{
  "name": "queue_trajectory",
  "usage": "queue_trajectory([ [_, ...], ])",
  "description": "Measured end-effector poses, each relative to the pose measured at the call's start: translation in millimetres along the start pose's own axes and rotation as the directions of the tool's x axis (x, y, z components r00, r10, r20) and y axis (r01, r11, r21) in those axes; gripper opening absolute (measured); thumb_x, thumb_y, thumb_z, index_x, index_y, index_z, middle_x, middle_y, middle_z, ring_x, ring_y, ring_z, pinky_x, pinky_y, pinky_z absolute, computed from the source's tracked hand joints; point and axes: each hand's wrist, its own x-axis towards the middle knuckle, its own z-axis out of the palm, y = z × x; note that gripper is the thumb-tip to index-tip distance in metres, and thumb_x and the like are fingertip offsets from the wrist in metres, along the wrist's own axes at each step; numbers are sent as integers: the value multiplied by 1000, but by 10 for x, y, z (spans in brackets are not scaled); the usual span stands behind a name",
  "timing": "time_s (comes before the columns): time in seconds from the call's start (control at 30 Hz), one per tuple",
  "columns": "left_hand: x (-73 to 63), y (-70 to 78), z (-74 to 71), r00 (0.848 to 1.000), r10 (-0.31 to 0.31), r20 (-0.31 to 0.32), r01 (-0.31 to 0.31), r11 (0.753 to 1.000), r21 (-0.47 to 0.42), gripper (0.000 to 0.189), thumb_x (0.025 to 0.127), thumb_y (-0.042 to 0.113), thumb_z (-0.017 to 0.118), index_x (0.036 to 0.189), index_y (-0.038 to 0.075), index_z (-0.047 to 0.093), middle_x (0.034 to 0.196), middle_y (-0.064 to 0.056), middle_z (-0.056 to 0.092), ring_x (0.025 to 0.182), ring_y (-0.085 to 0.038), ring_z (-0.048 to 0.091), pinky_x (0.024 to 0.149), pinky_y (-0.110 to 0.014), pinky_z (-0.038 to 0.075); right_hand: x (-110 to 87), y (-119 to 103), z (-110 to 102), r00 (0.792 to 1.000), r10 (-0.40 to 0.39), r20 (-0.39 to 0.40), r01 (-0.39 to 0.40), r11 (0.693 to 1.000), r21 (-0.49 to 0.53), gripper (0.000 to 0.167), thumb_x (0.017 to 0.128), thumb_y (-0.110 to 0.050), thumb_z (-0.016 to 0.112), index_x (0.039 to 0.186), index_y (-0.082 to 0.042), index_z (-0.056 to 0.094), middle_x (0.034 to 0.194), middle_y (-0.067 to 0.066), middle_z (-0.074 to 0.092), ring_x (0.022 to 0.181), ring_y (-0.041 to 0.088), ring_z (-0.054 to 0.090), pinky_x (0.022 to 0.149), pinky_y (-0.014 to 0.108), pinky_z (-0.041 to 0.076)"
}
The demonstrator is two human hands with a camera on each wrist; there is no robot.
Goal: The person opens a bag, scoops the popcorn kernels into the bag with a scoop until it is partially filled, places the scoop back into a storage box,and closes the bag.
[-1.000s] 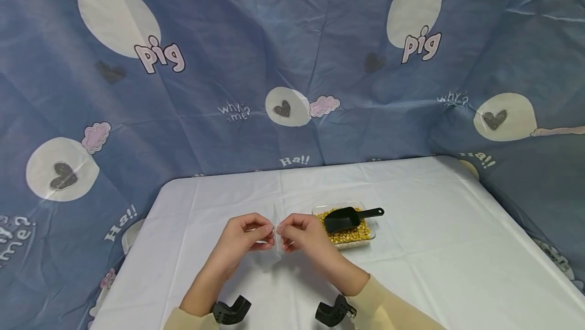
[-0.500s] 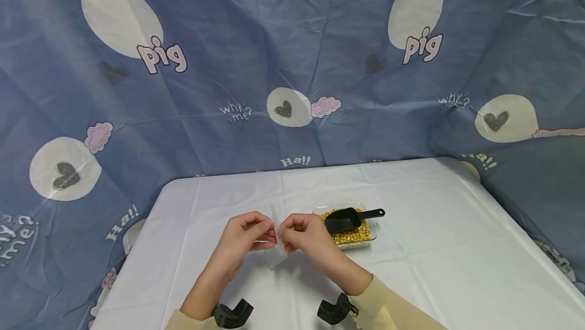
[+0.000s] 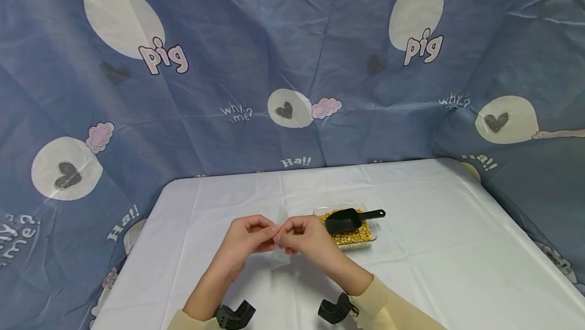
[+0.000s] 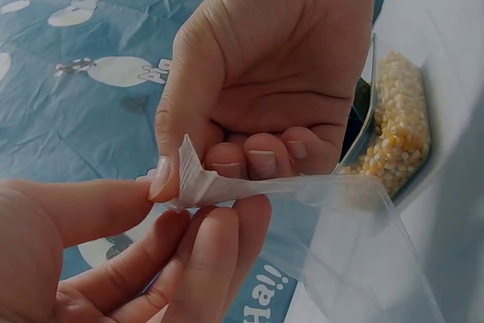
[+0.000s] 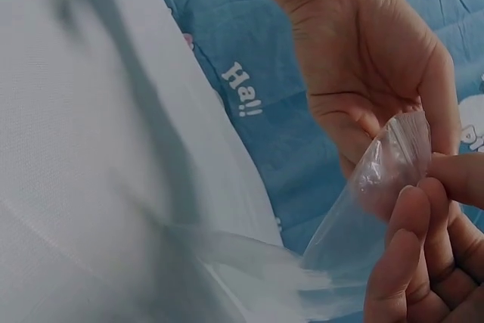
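In the head view my left hand [image 3: 244,243] and right hand [image 3: 308,238] meet over the middle of the table, fingertips together. Between them is a thin clear plastic bag [image 3: 280,260] that hangs below the fingers. Thumb and fingers of each hand pinch its top edge. The left wrist view shows the edge of the bag [image 4: 198,184] bunched and folded at the fingertips, its clear body stretching to the right. In the right wrist view the bag [image 5: 352,221] has a ridged strip along its upper edge, like a zip seal; the lower part spreads loosely.
Just right of my right hand stands a clear rectangular container [image 3: 359,244] of yellow corn kernels [image 3: 352,236]. A black scoop [image 3: 345,221] lies on the corn, handle pointing right. White cloth [image 3: 448,269] covers the table; a blue printed curtain [image 3: 237,66] hangs behind it.
My hands have come closer, from a small gap between the fingertips to meeting. The bag has turned and now shows more of its face below them. The container and scoop stay put.
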Motion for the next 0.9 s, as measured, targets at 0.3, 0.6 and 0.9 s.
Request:
queue_trajectory([
  [0.3,8,-3,-6,999,-13,-34,13,1000,4,11,92,3,68,97,-7,69,86,-15,72,75,-23,70,71,-36,60,15,10,-18,1000,17,24,-16,999,-34,12,91,-14,76,88,-2,74,72,9,68,60,17,61,56,28,49],
  [0.6,16,-21,-5,999,2,-40,-2,1000,-2,10,92,0,64,96,-8,68,85,-17,72,77,-26,71,71,-37,60,11,12,-34,998,56,30,-56,998,-16,15,94,-17,71,93,-2,73,76,9,69,63,18,62,57,33,51],
  [0.9,24,-30,-18,999,10,-36,-11,1000,-26,13,94,1,63,98,-11,66,86,-19,71,77,-27,72,73,-38,60,11,5,-51,995,99,4,-99,995,-18,8,93,-11,67,93,-4,70,75,8,68,66,19,63,59,31,50],
])
